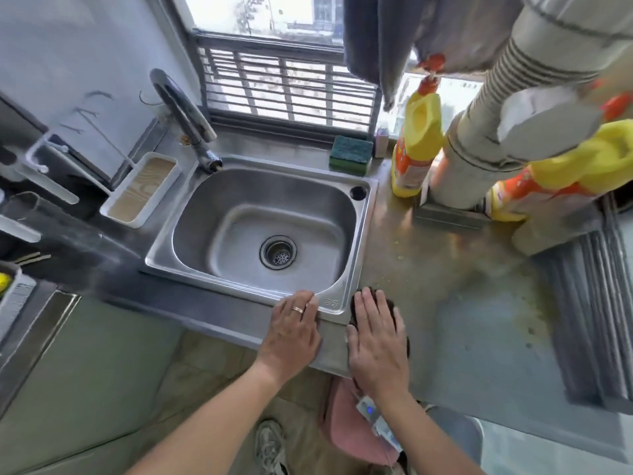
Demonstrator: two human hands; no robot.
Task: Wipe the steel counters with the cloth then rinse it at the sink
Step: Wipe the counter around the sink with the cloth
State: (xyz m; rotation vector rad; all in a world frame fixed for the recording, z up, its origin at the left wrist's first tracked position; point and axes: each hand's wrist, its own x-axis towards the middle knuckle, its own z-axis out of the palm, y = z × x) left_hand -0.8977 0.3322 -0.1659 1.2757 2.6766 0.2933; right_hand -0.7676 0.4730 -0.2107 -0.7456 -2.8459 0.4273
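Note:
A dark brown cloth lies on the steel counter just right of the sink's front corner. My right hand presses flat on it with straight fingers and covers most of it. My left hand rests flat on the front rim of the steel sink, a ring on one finger. The sink basin holds nothing, and its drain strainer sits in the middle. A curved tap stands at the sink's back left corner, with no water running.
Two yellow-and-orange cleaner bottles flank a grey pipe at the back right. A green sponge lies behind the sink. A white tray sits left of it. A ridged drain rack borders the counter's right side, which shows yellowish stains.

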